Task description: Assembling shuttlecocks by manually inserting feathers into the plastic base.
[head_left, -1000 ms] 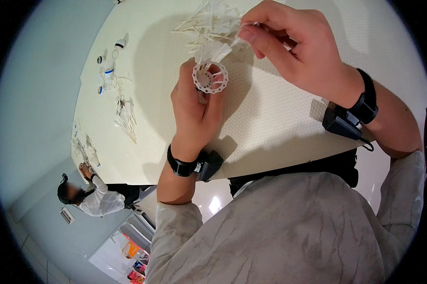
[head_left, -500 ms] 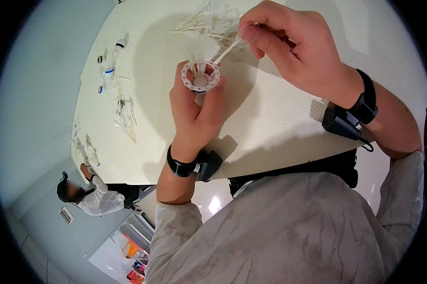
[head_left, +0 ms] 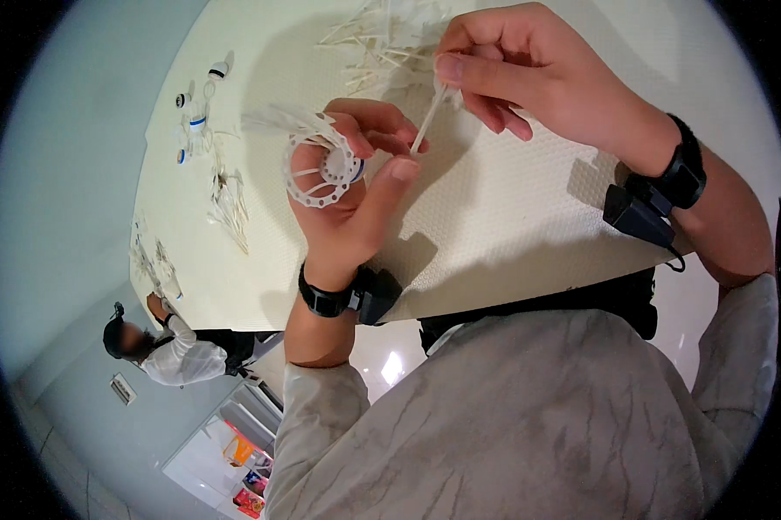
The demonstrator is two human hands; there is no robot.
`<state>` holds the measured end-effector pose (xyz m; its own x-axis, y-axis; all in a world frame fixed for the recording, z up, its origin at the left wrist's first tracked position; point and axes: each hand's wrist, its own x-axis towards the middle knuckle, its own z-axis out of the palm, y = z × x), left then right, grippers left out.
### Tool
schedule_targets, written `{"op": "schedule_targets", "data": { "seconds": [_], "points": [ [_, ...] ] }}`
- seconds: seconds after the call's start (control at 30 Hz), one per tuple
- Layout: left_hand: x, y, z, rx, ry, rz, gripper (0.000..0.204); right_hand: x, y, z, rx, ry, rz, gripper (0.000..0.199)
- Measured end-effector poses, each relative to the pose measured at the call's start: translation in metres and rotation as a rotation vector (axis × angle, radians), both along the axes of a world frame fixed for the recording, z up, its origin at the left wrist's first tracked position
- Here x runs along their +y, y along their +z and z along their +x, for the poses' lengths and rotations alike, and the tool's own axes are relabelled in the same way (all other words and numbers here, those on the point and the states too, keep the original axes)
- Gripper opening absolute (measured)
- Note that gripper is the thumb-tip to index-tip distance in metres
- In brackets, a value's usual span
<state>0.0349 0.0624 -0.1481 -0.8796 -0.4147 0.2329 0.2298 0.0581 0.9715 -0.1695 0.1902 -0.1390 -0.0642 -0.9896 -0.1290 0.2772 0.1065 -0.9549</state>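
Note:
My left hand [head_left: 345,234] holds a white round plastic frame [head_left: 337,163], now tipped sideways. It has a rim pierced with small holes, a smaller hub and a bit of blue at its edge. Several translucent white feather-like blades [head_left: 288,119] fan out from the frame to the left. Between thumb and fingers, my right hand [head_left: 529,82] pinches a thin white stick [head_left: 428,124] at its upper end. The stick's lower end meets the left thumb and fingertips, beside the frame. Whether anything is attached to the stick's top cannot be made out behind the fingers.
A pile of white sticks with translucent blades [head_left: 386,48] lies beyond my hands. On the left are a smaller bunch [head_left: 228,212], a clear piece with a blue band [head_left: 197,123] and white-and-dark caps [head_left: 219,71]. A person [head_left: 178,354] works at the table's far left.
The left hand has turned the frame, so its blades point left instead of away. The stick has moved from the frame's rim to the left fingertips, and the right hand has shifted slightly.

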Motion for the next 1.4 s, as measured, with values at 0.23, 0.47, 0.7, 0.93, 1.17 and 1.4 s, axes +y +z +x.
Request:
{"op": "schedule_targets", "data": {
  "seconds": [0.23,0.47,0.7,0.93,1.17,1.4],
  "points": [
    [-0.001,-0.003,0.003,-0.002,0.019,-0.054,0.029,0.001,0.002,0.000,0.032,0.040,-0.027,0.020],
    [-0.002,-0.004,0.003,0.014,0.018,-0.076,0.029,0.004,0.003,0.003,0.129,-0.014,-0.024,0.020],
    [-0.002,0.000,0.000,-0.025,-0.023,-0.187,0.029,0.002,0.002,0.005,0.146,-0.061,-0.066,0.020],
    [0.004,0.000,-0.001,-0.081,0.210,-0.422,0.035,0.001,0.007,0.002,0.145,-0.042,0.020,0.019],
    [0.006,-0.001,-0.004,-0.097,0.291,-0.443,0.026,0.005,0.002,0.008,0.148,-0.232,-0.022,0.017],
    [-0.001,-0.012,0.009,-0.268,0.320,-0.626,0.026,0.012,-0.003,0.011,0.080,-0.249,-0.154,0.015]
  ]
}}
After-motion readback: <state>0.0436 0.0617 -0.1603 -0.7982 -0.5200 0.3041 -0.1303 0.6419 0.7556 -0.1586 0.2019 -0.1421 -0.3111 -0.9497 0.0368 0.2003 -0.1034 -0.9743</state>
